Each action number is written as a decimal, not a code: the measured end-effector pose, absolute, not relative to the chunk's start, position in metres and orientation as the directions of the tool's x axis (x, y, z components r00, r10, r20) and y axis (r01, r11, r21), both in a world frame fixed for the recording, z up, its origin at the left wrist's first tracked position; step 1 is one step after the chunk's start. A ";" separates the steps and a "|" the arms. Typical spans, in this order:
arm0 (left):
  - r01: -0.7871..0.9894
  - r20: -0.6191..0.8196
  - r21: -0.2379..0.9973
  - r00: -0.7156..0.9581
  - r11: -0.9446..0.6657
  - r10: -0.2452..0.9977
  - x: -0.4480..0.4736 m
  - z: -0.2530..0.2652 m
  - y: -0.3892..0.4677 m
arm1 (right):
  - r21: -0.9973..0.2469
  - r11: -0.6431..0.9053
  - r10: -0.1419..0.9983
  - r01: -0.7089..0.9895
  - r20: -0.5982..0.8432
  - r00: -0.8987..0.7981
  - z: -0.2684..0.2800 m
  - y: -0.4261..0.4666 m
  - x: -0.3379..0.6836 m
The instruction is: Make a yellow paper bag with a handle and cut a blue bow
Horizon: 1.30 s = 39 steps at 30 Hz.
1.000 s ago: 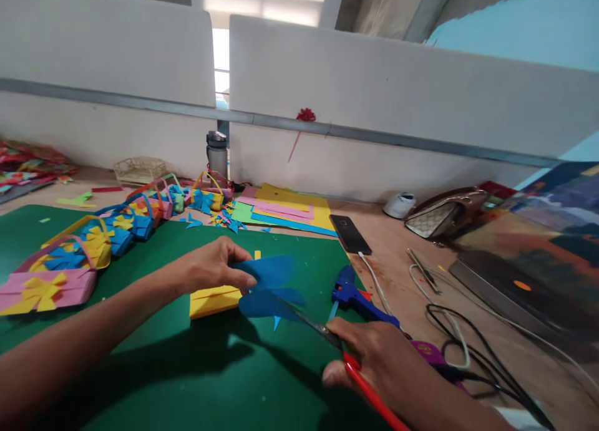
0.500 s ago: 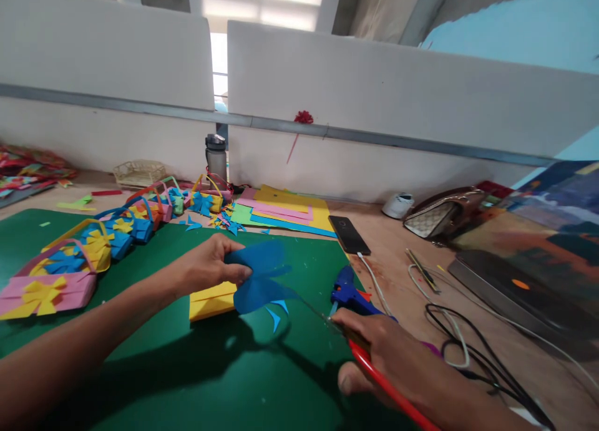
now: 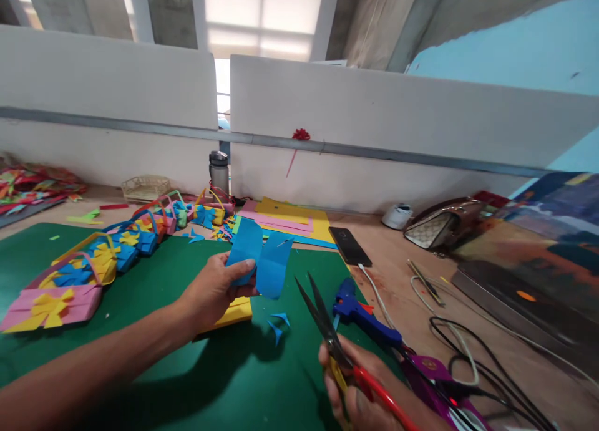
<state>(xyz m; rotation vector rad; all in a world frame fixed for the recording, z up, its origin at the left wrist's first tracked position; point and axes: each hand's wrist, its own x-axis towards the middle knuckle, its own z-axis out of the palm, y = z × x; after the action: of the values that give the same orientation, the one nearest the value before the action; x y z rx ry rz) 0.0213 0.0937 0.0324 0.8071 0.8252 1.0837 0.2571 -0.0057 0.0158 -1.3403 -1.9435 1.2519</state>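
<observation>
Some blue paper (image 3: 272, 264) and scissors (image 3: 340, 356)
The left hand (image 3: 213, 294) pinches the blue paper between thumb and fingers over the green mat (image 3: 163, 262); the right hand (image 3: 369, 359) curls its fingers around the handles (red and yellow), blades apart.

Left hand (image 3: 222, 287): pinches blue paper (image 3: 272, 269) above the green mat (image 3: 163, 278)
Right hand (image 3: 369, 362): grips scissors (image 3: 331, 343), blades parted, apart from the blue paper
Centre: yellow folded paper (image 3: 238, 312), blue scraps (image 3: 277, 334)
Left: row of paper baskets (image 3: 87, 300)
Right: blue glue gun (image 3: 367, 319)
Far: coloured sheets (image 3: 321, 222), phone (image 3: 350, 247)
</observation>
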 end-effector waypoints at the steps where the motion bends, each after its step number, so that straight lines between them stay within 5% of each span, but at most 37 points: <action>1: -0.424 -0.179 0.864 0.244 0.271 0.953 0.022 0.033 0.092 | -0.876 0.105 0.905 0.472 -0.113 -0.410 0.013 -0.006 0.255; 39: -0.512 -0.180 0.824 0.173 0.244 0.968 0.027 0.030 0.083 | -0.684 0.297 0.890 0.666 -0.055 -0.453 0.036 0.008 0.235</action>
<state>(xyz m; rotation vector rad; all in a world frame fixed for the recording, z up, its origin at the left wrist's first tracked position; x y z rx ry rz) 0.0271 0.0834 0.0303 0.6963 0.8138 1.1795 0.2351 0.0078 0.0359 -1.4031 -2.2354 0.9297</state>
